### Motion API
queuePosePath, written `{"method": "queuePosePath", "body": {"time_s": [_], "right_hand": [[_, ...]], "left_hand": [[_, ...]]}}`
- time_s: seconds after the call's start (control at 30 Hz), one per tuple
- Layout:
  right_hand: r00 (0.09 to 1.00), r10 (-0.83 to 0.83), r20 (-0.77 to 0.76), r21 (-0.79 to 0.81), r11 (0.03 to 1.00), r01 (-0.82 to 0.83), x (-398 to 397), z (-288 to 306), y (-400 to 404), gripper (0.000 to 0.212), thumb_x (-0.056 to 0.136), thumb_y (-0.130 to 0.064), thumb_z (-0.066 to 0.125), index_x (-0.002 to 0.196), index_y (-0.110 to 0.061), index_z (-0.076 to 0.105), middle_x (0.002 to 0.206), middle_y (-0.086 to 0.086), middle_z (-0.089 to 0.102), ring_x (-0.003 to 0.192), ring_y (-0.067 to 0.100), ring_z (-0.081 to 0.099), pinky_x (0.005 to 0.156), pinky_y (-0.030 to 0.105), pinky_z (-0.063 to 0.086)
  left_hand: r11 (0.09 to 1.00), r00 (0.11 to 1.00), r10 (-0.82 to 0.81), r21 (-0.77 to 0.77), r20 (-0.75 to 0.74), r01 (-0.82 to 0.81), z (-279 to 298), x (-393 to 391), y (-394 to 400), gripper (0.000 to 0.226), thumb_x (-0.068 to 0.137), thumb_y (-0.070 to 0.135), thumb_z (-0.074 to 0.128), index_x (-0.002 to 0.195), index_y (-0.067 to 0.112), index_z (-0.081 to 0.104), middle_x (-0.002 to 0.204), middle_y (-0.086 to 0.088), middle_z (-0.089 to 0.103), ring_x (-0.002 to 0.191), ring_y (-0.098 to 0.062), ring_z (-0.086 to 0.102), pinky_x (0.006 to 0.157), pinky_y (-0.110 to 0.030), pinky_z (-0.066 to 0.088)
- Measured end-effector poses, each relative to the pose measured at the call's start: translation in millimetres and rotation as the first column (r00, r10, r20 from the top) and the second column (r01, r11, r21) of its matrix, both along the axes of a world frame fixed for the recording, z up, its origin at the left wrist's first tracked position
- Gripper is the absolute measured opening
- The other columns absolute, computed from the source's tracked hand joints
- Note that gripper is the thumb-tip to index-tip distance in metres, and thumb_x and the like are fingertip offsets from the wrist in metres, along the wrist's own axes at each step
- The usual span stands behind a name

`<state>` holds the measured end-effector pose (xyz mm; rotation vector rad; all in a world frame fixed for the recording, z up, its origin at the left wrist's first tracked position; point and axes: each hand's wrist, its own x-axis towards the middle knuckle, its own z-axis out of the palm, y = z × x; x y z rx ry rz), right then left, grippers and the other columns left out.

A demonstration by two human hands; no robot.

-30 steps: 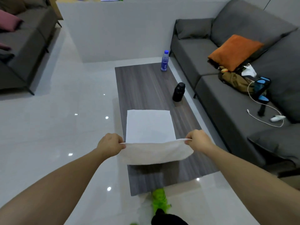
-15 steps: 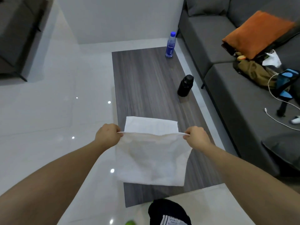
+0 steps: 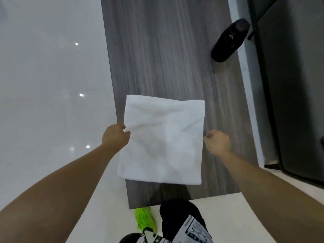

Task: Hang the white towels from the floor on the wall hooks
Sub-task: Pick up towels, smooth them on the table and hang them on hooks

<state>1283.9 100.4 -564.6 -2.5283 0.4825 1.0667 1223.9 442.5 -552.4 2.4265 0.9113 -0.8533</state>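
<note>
Fingers of left hand and right hand pinching white towel over table; no legible writing.

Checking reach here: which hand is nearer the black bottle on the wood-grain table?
Right. The right hand sits below the black bottle, same side; the left hand is across the white towel.

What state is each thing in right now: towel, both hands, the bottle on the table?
white towel: held up over the near end of the table, hanging flat
left hand: pinching the towel's left edge
right hand: pinching the towel's right edge
black bottle: upright on the table, capped
table: wood-grain top
</note>
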Motion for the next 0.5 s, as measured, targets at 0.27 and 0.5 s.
{"method": "queuePosePath", "body": {"time_s": [0.27, 0.5], "right_hand": [[0.878, -0.363, -0.311, 0.016, 0.922, 0.387, -136.4, -44.4, -6.5, 0.032, 0.086, -0.033, 0.072, 0.107, -0.011, 0.063, 0.1, 0.007, 0.066, 0.086, 0.022, 0.061, 0.066, 0.029, 0.047], [0.671, -0.673, -0.31, 0.147, 0.663, 0.734, -167.2, -51.2, -1.4, 0.03, 0.082, -0.02, 0.076, 0.108, -0.01, 0.065, 0.106, 0.006, 0.069, 0.097, 0.025, 0.066, 0.087, 0.041, 0.056]], "left_hand": [[0.953, 0.904, 0.265, -0.054, -0.336, -0.299, -50.4, -132.6, -17.0, 0.057, 0.084, 0.031, 0.067, 0.132, 0.006, 0.048, 0.128, -0.019, 0.054, 0.118, -0.037, 0.052, 0.098, -0.038, 0.045], [0.631, 0.653, 0.666, -0.196, -0.361, -0.751, -58.4, -152.8, -18.0, 0.056, 0.088, 0.022, 0.07, 0.137, 0.012, 0.044, 0.129, -0.015, 0.052, 0.108, -0.031, 0.055, 0.086, -0.044, 0.052]]}}
